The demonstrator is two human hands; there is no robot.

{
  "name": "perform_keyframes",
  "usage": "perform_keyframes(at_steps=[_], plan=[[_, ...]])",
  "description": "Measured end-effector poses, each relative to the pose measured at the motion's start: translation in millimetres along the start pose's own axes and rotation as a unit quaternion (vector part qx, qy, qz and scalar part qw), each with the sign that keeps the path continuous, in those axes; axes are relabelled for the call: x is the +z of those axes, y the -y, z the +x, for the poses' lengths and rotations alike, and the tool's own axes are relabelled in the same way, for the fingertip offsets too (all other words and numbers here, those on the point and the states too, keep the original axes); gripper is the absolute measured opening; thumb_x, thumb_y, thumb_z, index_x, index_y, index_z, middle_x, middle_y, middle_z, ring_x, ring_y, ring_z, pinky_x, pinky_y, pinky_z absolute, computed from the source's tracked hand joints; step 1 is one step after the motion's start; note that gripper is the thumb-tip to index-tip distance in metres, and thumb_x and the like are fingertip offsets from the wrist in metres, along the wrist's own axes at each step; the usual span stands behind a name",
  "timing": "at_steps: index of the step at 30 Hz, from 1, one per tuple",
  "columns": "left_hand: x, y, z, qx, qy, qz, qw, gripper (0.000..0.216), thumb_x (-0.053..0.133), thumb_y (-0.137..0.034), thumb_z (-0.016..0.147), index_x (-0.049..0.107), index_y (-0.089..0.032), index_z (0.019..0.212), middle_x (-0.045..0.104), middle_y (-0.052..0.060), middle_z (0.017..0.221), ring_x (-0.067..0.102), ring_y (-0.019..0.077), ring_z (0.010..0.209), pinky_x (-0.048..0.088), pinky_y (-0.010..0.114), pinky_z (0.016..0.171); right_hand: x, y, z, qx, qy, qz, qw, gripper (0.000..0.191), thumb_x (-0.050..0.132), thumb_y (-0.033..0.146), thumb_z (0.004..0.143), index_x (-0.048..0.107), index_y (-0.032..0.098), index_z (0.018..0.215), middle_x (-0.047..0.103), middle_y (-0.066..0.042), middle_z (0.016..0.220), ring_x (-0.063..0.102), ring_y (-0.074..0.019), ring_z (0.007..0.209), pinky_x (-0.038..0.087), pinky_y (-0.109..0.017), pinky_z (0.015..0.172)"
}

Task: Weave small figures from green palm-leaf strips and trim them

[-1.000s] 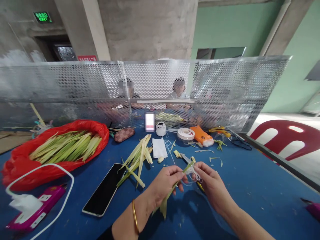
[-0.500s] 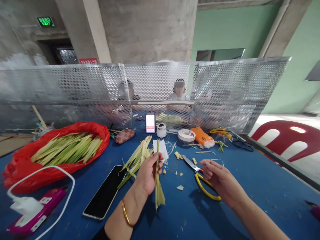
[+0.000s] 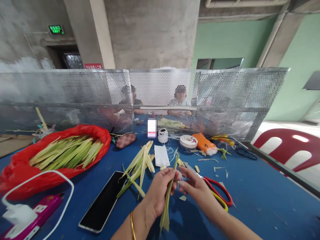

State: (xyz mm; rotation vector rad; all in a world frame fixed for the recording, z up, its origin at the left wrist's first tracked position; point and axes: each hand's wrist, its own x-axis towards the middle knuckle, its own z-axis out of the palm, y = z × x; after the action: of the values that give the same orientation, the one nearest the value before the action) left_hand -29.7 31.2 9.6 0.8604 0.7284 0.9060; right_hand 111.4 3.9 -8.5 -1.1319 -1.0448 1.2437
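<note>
My left hand (image 3: 160, 191) is closed around a bundle of pale green leaf strips (image 3: 167, 206) held upright over the blue table (image 3: 252, 196); a gold bangle sits on that wrist. My right hand (image 3: 195, 188) pinches at the bundle near its upper part, fingers pressed together, with a bit of white thread by the fingertips. Scissors with red and yellow handles (image 3: 217, 193) lie on the table just right of my right hand. A loose pile of leaf strips (image 3: 140, 165) lies beyond my left hand.
A red bag full of leaf strips (image 3: 57, 155) sits at left, a black phone (image 3: 103, 201) lies face up, a pink power strip (image 3: 37, 215) with white cable at the near left. Thread spool (image 3: 163, 135), tape roll (image 3: 188, 141), orange tool (image 3: 204, 144) stand before the perforated metal screen (image 3: 225, 100); people sit behind it.
My right hand came back from the scissors to the leaf bundle. The left hand drew the bundle nearer to me. The scissors now lie free on the table.
</note>
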Motion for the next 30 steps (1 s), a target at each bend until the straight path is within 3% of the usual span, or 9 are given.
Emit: perform_keyframes(at_steps=[3, 8, 14, 19, 25, 30], plan=[[-4, 0, 2, -0.002, -0.019, -0.003, 1.000, 0.023, 0.064, -0.035, 0.077, 0.059, -0.013, 0.072, 0.048, -0.004, 0.052, 0.037, 0.0040, 0.041, 0.024, 0.016, 0.041, 9, -3, 4, -0.007, 0.032, 0.013, 0.999, 0.040, 0.078, 0.046, 0.063, 0.071, 0.019, 0.093, 0.066, -0.002, 0.069, 0.054, -0.0120, 0.054, 0.040, -0.024, 0.051], [-5, -2, 2, -0.016, -0.049, -0.019, 0.998, 0.020, 0.068, -0.031, 0.072, 0.060, -0.013, 0.075, 0.055, -0.001, 0.067, 0.040, 0.0033, 0.045, 0.023, 0.016, 0.040, -6, -13, 5, -0.001, 0.000, 0.009, 1.000, 0.032, 0.078, 0.048, 0.065, 0.069, 0.017, 0.069, 0.054, 0.002, 0.054, 0.046, -0.0085, 0.049, 0.036, -0.022, 0.050], [-5, -4, 0, -0.025, -0.050, 0.029, 0.998, 0.028, 0.067, -0.041, 0.075, 0.061, -0.014, 0.073, 0.045, -0.004, 0.048, 0.036, 0.0049, 0.043, 0.022, 0.015, 0.041, -23, -14, 12, 0.042, -0.053, 0.170, 0.983, 0.027, 0.082, 0.041, 0.062, 0.067, 0.019, 0.069, 0.052, 0.004, 0.057, 0.043, -0.0082, 0.049, 0.037, -0.020, 0.047], [-6, -7, 0, -0.010, -0.076, 0.037, 0.996, 0.026, 0.068, -0.038, 0.074, 0.063, -0.013, 0.074, 0.052, -0.001, 0.057, 0.039, 0.0047, 0.045, 0.022, 0.015, 0.040, -22, 0, 10, 0.070, -0.066, 0.251, 0.963, 0.023, 0.082, 0.036, 0.062, 0.068, 0.020, 0.069, 0.056, 0.004, 0.057, 0.046, -0.0094, 0.050, 0.038, -0.021, 0.047], [-11, -7, 2, -0.020, -0.095, -0.001, 0.995, 0.024, 0.073, -0.034, 0.070, 0.063, -0.014, 0.079, 0.061, 0.001, 0.077, 0.044, 0.0040, 0.049, 0.025, 0.015, 0.040, -29, 5, 10, 0.069, -0.088, 0.255, 0.961, 0.026, 0.082, 0.037, 0.063, 0.066, 0.020, 0.074, 0.064, 0.003, 0.068, 0.055, -0.0107, 0.059, 0.044, -0.019, 0.054], [-15, -5, 6, -0.001, -0.135, 0.006, 0.991, 0.022, 0.070, -0.031, 0.073, 0.065, -0.013, 0.084, 0.062, 0.003, 0.080, 0.048, 0.0049, 0.052, 0.029, 0.015, 0.041, -37, 0, 19, 0.037, -0.117, 0.243, 0.962, 0.036, 0.083, 0.040, 0.061, 0.065, 0.018, 0.083, 0.068, 0.002, 0.075, 0.059, -0.0095, 0.064, 0.047, -0.016, 0.055]])
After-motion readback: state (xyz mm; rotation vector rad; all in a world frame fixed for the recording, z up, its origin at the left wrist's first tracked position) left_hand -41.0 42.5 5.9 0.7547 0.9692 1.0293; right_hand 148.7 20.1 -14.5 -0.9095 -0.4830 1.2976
